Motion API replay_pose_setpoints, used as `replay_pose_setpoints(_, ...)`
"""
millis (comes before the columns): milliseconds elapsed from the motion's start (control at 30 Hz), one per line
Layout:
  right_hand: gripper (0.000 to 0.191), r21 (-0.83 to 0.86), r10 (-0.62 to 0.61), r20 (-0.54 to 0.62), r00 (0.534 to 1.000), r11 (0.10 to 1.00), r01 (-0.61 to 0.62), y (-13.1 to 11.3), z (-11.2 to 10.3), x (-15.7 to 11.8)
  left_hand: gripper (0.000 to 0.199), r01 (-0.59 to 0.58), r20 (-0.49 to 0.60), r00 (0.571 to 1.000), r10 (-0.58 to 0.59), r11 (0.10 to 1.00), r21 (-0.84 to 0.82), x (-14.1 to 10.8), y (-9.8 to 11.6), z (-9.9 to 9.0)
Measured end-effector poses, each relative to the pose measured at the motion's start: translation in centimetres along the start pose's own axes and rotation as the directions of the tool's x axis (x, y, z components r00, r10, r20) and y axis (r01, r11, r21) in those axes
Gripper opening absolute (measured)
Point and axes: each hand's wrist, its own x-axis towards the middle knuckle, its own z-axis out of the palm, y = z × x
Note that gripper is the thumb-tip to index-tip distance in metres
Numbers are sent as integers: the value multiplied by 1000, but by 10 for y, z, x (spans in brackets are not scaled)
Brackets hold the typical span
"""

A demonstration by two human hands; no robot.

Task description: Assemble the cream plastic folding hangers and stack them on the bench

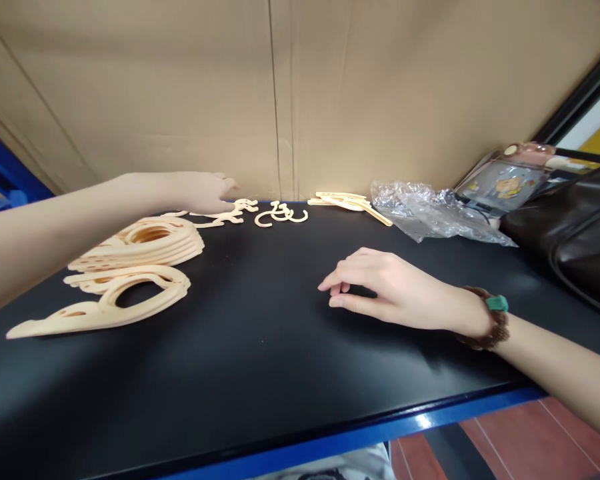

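At the far left of the table, my left hand [203, 191] reaches over the back row of small cream-coloured curved pieces [237, 212]. Its few visible fingers look extended and apart, and its underside is hidden from me. Below that forearm lie a stack of larger cream ring-shaped pieces with tails [180, 250] and a second, lower stack [150, 313] in front of it. My right hand [385, 287] hovers or rests lightly over the black tabletop, right of the middle. Its fingers are loosely bent, thumb apart, holding nothing. A brown bracelet [490, 320] circles that wrist.
Small hook-shaped pieces [281, 213] and a pile of thin cream strips [347, 201] lie along the back edge. Crumpled clear plastic [430, 210], a printed pouch [510, 187] and a dark leather bag [570, 220] sit at the right. A cardboard wall [360, 93] stands behind the table.
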Motion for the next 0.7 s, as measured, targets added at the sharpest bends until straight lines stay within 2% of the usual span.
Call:
replay_pose_setpoints(67,22,-6,-4,-6,1000,1000,4,0,0,0,65,-33,43,998,36,998,-48,15,-5,0)
replay_pose_setpoints(133,22,-11,-9,-13,1000,1000,9,0,0,-1,69,-55,91,994,63,995,-88,29,-6,1)
replay_pose_setpoints(300,22,-16,-13,-15,1000,1000,13,0,0,0,56,-42,155,986,62,990,-132,51,-2,2)
replay_pose_setpoints(600,21,-15,-11,-5,1000,1000,11,0,0,0,36,-24,130,991,42,989,-145,52,0,-7)
replay_pose_setpoints(700,21,-13,-10,-3,1000,1000,10,0,0,0,36,-38,64,997,48,989,-143,46,-2,-16)
